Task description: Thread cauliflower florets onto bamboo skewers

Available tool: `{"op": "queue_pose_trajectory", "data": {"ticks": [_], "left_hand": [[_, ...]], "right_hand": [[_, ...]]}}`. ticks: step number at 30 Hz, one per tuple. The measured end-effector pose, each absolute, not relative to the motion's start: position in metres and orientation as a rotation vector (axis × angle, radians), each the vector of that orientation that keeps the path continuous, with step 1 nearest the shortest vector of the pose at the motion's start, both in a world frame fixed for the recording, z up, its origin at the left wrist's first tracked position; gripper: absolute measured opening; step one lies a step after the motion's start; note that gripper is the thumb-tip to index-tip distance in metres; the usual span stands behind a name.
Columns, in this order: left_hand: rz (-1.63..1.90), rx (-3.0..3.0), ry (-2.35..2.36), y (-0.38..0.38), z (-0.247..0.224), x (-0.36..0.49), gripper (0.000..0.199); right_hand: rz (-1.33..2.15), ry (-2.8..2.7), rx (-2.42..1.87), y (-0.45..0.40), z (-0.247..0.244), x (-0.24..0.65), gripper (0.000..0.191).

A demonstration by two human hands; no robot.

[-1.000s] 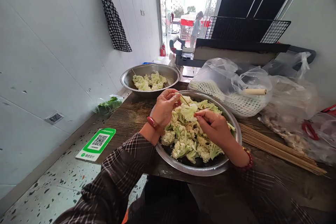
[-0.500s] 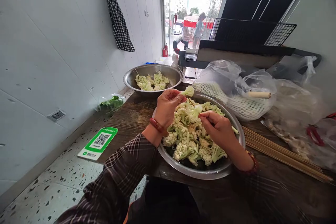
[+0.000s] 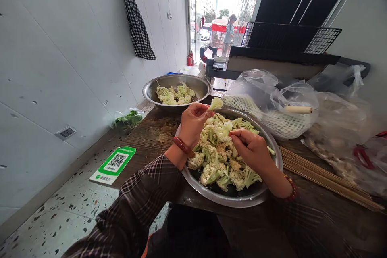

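Above the near metal basin (image 3: 211, 198), my left hand (image 3: 193, 124) pinches a pale cauliflower floret (image 3: 215, 103) between thumb and fingers. My right hand (image 3: 251, 148) is closed on the stem end of another cauliflower floret (image 3: 223, 130). A thin wooden skewer (image 3: 219, 119) shows between the two florets, slanting from the right one up toward my left fingers; its ends are hidden. Below both hands, the basin holds a heap of loose cauliflower florets (image 3: 211, 171).
Behind stands a second metal basin (image 3: 146, 90) with skewered cauliflower. A bundle of bamboo skewers (image 3: 323, 175) lies to the right, near plastic bags (image 3: 290, 109). A green QR-code card (image 3: 116, 163) sits at the table's left edge. Outside the doorway is a person (image 3: 229, 34).
My left hand and its floret have shifted very slightly. Both hands keep their grips, and the florets remain close together.
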State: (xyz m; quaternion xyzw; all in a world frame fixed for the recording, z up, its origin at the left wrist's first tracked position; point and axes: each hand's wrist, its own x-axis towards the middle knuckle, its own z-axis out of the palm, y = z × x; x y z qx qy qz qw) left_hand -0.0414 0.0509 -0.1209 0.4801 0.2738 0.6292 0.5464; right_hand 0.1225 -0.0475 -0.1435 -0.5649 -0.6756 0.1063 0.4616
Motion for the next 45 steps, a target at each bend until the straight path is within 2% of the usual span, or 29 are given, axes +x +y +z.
{"op": "queue_pose_trajectory", "data": {"ticks": [17,24,30,36,45], "left_hand": [[1.620,1.535,0.780,0.056,-0.128,-0.043,0.007],[1.453,1.545,0.712,0.046,-0.121,-0.041,0.004],[1.318,1.399,0.638,0.045,-0.120,-0.042,0.014],[1.092,1.279,0.610,0.045,-0.123,-0.042,0.036],[1.029,1.392,0.563,0.047,-0.119,-0.047,0.032]], "right_hand": [[0.266,-1.646,-1.394,-0.048,-0.144,0.123,0.020],[0.223,-1.627,-1.381,-0.047,-0.142,0.122,0.018],[0.199,-1.604,-1.387,-0.047,-0.141,0.121,0.020],[0.150,-1.653,-1.377,-0.047,-0.143,0.119,0.019],[0.234,-1.651,-1.334,-0.047,-0.144,0.120,0.021]]}}
